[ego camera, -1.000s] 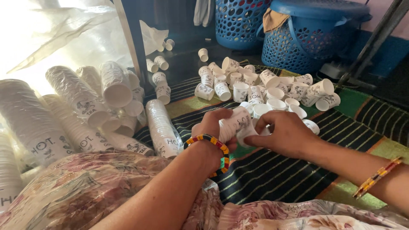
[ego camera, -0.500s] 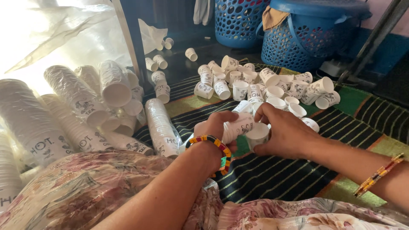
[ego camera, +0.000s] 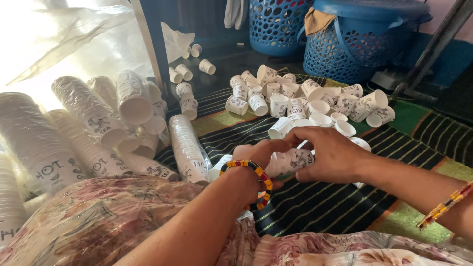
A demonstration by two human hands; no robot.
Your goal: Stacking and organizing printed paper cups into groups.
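Both hands meet over a striped mat [ego camera: 315, 207]. The left hand [ego camera: 258, 155], wearing a beaded bracelet [ego camera: 256, 172], and the right hand [ego camera: 327, 152] close together around a short stack of printed paper cups [ego camera: 290, 162], held sideways so the cups stay nested. Beyond the stack, loose paper cups [ego camera: 295, 101] lie scattered. Left of the stack, long plastic-wrapped cup sleeves [ego camera: 98, 128] lie piled. Blue laundry baskets [ego camera: 354, 44] stand behind the loose cups.

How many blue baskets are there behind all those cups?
2. One open basket stands at the top centre, cut off by the frame's edge. The other, lidded basket sits right of it with a tan cloth tucked under the lid. More may lie out of view.
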